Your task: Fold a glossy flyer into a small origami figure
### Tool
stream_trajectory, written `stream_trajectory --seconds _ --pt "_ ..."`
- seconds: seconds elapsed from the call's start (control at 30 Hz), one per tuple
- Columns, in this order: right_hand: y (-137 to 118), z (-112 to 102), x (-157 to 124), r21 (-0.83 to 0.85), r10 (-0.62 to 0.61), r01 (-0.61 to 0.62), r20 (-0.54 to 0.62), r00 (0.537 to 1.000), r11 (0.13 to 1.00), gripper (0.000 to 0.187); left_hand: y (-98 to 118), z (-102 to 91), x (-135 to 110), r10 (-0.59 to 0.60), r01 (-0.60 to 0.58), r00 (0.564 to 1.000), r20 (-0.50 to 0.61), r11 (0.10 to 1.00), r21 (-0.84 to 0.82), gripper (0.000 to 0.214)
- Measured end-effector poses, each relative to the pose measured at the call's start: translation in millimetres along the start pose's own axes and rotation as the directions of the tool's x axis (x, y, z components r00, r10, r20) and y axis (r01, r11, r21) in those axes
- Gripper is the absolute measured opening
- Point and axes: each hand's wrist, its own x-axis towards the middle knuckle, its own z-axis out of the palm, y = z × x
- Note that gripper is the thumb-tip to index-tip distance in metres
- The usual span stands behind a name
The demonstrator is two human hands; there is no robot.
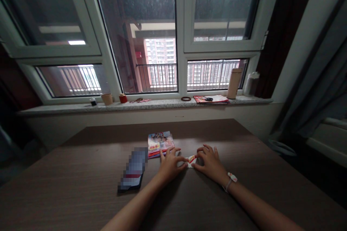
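Between my two hands a small piece of folded paper, white with red and yellow print, rests on the brown table. My left hand has its thumb and index finger at the paper's left edge, with the other fingers stretched toward a stack of printed leaflets. At the right edge of the paper, the thumb and index finger of my right hand pinch it. A bracelet circles my right wrist. Parts of the paper are hidden under the fingertips.
Left of my left hand lies a phone with a blurred screen. Along the stone windowsill stand a paper cup, a red spool, a tall thermos and scissors on papers. The table ends below the sill.
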Motion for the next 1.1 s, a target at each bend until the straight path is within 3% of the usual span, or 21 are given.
stream_trajectory --seconds 0.3,0.63,1.1 --pt "6.0 3.2 0.6 0.063 0.035 -0.038 0.053 0.998 0.997 0.037 -2.5 -1.3 1.4 0.034 -0.034 0.999 0.013 0.999 -0.033 0.022" --pt "8.8 4.0 2.8 0.132 0.054 -0.056 0.013 0.998 0.990 0.022 -2.4 -1.2 1.5 0.042 -0.042 0.999 0.013 0.998 -0.055 0.021" --pt "3.0 5.8 4.5 0.090 0.089 -0.086 -0.033 0.995 0.992 0.025 2.0 -1.4 -2.1 0.040 -0.040 0.999 -0.003 0.998 -0.052 0.019"
